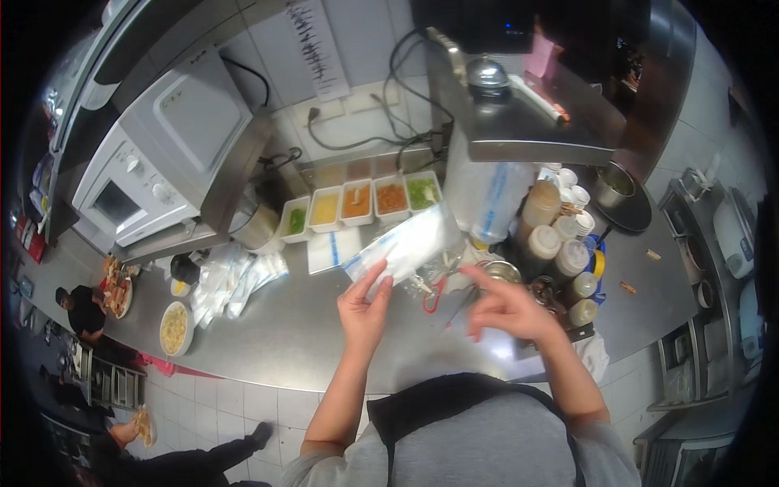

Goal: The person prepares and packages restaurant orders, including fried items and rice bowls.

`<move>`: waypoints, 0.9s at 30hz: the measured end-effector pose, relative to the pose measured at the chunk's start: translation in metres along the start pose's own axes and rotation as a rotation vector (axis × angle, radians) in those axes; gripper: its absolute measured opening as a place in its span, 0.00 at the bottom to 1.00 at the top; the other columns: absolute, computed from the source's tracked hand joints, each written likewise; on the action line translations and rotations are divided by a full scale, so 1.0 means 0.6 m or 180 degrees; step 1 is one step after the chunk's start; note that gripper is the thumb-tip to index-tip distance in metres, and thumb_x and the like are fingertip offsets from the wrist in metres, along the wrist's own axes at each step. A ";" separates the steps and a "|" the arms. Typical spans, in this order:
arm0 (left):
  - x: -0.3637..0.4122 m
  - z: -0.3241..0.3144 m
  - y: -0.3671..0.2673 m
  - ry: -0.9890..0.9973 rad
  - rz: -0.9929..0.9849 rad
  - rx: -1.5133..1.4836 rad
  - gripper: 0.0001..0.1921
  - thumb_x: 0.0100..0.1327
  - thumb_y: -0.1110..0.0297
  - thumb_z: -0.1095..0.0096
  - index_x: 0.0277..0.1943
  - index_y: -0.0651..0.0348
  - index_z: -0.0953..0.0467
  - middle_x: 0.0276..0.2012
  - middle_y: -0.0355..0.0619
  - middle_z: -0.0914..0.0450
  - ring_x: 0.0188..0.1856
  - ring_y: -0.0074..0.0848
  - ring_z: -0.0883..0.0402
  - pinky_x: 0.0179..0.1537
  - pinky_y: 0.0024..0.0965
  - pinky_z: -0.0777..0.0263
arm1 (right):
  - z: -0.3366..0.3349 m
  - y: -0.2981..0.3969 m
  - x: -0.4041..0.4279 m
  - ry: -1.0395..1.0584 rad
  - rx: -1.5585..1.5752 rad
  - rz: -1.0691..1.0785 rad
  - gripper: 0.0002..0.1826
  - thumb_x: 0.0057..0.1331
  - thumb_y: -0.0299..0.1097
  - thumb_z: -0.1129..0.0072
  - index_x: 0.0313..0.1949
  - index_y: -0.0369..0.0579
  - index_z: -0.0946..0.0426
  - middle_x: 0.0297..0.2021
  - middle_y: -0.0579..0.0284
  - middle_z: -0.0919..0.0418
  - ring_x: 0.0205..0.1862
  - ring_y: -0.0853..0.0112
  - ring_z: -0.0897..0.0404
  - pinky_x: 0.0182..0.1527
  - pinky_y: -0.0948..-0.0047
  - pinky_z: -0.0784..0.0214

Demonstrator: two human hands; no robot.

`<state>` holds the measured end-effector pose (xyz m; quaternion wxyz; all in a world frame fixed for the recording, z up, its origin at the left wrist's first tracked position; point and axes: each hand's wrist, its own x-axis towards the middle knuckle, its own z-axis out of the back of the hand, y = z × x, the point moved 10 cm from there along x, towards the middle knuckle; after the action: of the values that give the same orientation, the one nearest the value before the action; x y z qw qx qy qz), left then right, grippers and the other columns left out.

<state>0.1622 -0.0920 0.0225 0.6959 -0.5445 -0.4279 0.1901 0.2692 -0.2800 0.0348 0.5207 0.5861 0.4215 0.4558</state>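
Observation:
My left hand (363, 313) pinches the lower edge of a white translucent plastic bag (417, 240) with a blue strip between thumb and fingers. The bag is held tilted over the steel counter (292, 341). To its right, my right hand (514, 310) is in the air with its fingers apart and nothing in them; it is slightly blurred. Between the hands lie red-handled scissors (433, 297) and some crumpled clear plastic. Behind the bag stands a row of several white tubs, among them one of chopped greens (297, 220) and one of orange food (356, 202). A flat bag (333, 249) lies in front of them.
Loose plastic bags (234, 280) and a bowl of pale food (176, 329) are on the left, under a white microwave (164, 146). Squeeze bottles (543, 242) crowd the right, below a raised steel shelf (541, 149). A person (87, 310) stands far left; another carries a plate (145, 426).

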 end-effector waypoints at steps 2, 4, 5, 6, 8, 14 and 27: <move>0.007 0.025 -0.010 -0.0083 -0.0122 0.0282 0.15 0.57 0.78 0.37 0.49 0.63 0.22 0.43 0.49 0.19 0.45 0.22 0.22 0.47 0.23 0.31 | -0.061 -0.025 0.069 0.0380 0.0247 0.0064 0.38 0.65 0.22 0.51 0.69 0.50 0.60 0.30 0.56 0.21 0.30 0.75 0.23 0.38 0.77 0.31; 0.012 0.055 -0.018 -0.0218 -0.0284 0.0528 0.15 0.57 0.78 0.37 0.48 0.62 0.21 0.40 0.50 0.18 0.42 0.23 0.21 0.44 0.24 0.30 | -0.084 -0.039 0.133 0.0136 0.0247 0.0210 0.33 0.65 0.24 0.51 0.66 0.49 0.55 0.29 0.57 0.21 0.27 0.76 0.24 0.35 0.78 0.32; 0.015 0.067 -0.015 -0.0236 -0.0274 0.0547 0.15 0.57 0.78 0.37 0.48 0.62 0.21 0.40 0.50 0.18 0.42 0.23 0.21 0.44 0.24 0.30 | -0.083 -0.040 0.159 -0.0152 0.0221 0.0355 0.28 0.66 0.26 0.51 0.63 0.47 0.49 0.29 0.57 0.22 0.24 0.77 0.26 0.32 0.79 0.32; 0.017 0.084 -0.017 -0.0294 -0.0369 0.0615 0.14 0.57 0.78 0.38 0.48 0.62 0.21 0.39 0.50 0.18 0.41 0.24 0.20 0.43 0.24 0.30 | -0.099 -0.049 0.184 -0.0113 0.0237 0.0348 0.28 0.66 0.26 0.51 0.63 0.47 0.49 0.29 0.57 0.22 0.24 0.77 0.26 0.32 0.79 0.32; 0.021 0.111 -0.019 -0.0368 -0.0455 0.0700 0.14 0.58 0.78 0.38 0.48 0.62 0.21 0.38 0.50 0.18 0.40 0.25 0.19 0.42 0.25 0.29 | -0.104 -0.049 0.221 -0.0492 0.0185 0.0599 0.17 0.67 0.28 0.51 0.52 0.48 0.45 0.28 0.55 0.23 0.21 0.77 0.28 0.26 0.80 0.35; 0.029 0.182 -0.014 -0.0581 -0.0611 0.0867 0.13 0.58 0.77 0.39 0.47 0.62 0.21 0.38 0.52 0.18 0.40 0.27 0.19 0.42 0.26 0.29 | -0.145 -0.087 0.298 -0.0892 0.0055 0.0498 0.12 0.67 0.30 0.50 0.42 0.50 0.45 0.24 0.59 0.24 0.18 0.82 0.30 0.17 0.84 0.42; 0.026 0.204 0.012 -0.0801 -0.0782 0.0652 0.13 0.59 0.77 0.38 0.47 0.66 0.22 0.41 0.50 0.19 0.38 0.22 0.22 0.36 0.21 0.32 | -0.145 -0.099 0.308 -0.2104 -0.1470 0.0405 0.23 0.65 0.39 0.44 0.52 0.42 0.43 0.32 0.56 0.22 0.34 0.75 0.23 0.32 0.77 0.33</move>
<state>0.0744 -0.0053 0.0271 0.7066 -0.3865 -0.5532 0.2129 0.2256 -0.0750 -0.0031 0.7168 0.5936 0.0810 0.3569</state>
